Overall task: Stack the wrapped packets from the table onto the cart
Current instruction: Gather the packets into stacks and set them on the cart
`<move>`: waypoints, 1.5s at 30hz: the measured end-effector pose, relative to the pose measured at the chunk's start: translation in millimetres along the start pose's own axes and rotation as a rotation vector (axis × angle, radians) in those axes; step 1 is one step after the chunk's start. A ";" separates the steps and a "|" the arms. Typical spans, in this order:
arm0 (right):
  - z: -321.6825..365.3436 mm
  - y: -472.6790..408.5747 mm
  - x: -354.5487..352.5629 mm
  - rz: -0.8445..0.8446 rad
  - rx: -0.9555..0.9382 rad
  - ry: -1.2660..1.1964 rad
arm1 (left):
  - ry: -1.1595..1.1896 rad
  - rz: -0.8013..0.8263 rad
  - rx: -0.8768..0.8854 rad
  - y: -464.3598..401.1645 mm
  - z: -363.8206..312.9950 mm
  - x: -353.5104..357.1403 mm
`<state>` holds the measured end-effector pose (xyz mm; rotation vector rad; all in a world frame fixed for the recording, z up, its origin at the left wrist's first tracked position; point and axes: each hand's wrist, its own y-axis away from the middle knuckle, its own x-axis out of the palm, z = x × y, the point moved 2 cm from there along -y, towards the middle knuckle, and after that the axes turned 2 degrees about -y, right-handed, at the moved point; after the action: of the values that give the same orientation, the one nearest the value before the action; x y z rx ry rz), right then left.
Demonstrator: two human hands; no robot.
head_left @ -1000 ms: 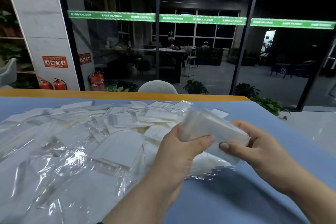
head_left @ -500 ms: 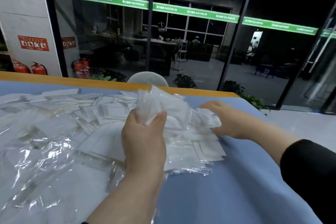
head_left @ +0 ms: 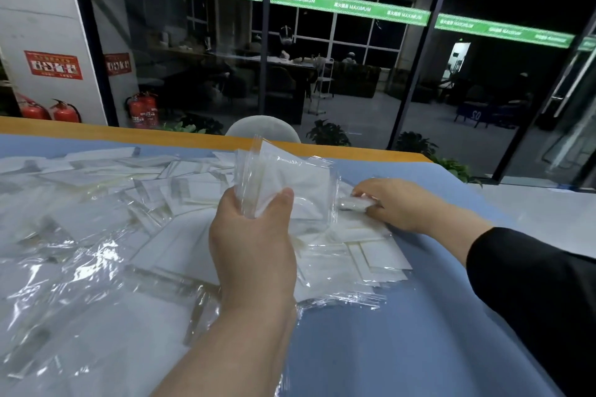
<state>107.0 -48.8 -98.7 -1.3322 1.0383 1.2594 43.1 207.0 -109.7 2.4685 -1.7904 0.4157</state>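
A wide heap of white packets in clear wrap [head_left: 106, 219] covers the left and middle of the blue table [head_left: 403, 348]. My left hand [head_left: 254, 235] grips a bunch of wrapped packets [head_left: 290, 184] and holds it upright above the heap. My right hand [head_left: 400, 203] reaches over the heap's right edge, and its fingers pinch another wrapped packet [head_left: 354, 203] lying there. No cart is in view.
The table's far edge is an orange strip [head_left: 354, 151]. A pale chair back [head_left: 263, 127] rises just behind it. Beyond stand glass walls, potted plants and red fire extinguishers [head_left: 142, 109]. A black sleeve [head_left: 532, 284] covers my right forearm.
My right hand let go of the bunch and moved out to the right, onto a packet at the heap's edge. My left hand kept the bunch and turned it upright.
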 end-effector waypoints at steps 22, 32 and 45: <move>53.3 139.3 -36.4 -0.301 0.156 -0.898 | -0.025 0.479 -0.105 34.5 -1.5 21.3; 54.2 137.3 -26.5 -0.364 0.075 -0.772 | -0.030 0.657 -0.116 52.0 -1.8 27.4; 54.8 176.6 -59.5 -0.463 0.078 -1.054 | -0.010 0.613 0.121 62.2 -22.9 26.6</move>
<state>-80.5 -22.5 -55.3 -0.6031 0.0244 1.2731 -11.9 167.2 -87.5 1.9293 -2.5735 0.5510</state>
